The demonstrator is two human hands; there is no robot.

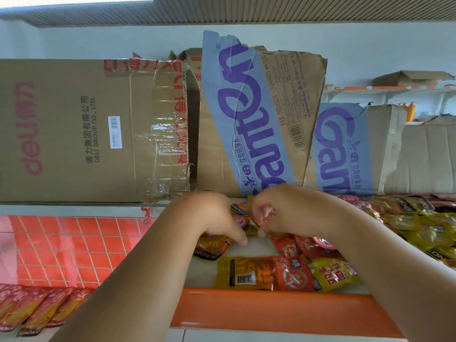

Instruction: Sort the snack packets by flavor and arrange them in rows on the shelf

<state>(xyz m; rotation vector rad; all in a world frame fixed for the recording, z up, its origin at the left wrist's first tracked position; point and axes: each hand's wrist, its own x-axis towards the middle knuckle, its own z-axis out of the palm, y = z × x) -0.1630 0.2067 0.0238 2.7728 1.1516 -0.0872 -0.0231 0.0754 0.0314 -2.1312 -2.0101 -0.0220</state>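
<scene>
Sorting looks early: red and yellow foil snack packets (261, 275) lie mixed behind the orange shelf lip (271, 308); our right hand (283, 213) pinches one, left hand (212, 215) unclear.

Mid-frame, the left hand (217, 218) and right hand (283, 213) meet over a shelf (271, 309) with an orange front edge; the right fingers (265, 213) curl round a red packet (267, 220); the left hand lays one straight finger on the white shelf, its others hidden; yellow packets (419, 228) pile at right; a red row (32, 309) lies lower left; boxes (74, 129) stand behind.
</scene>
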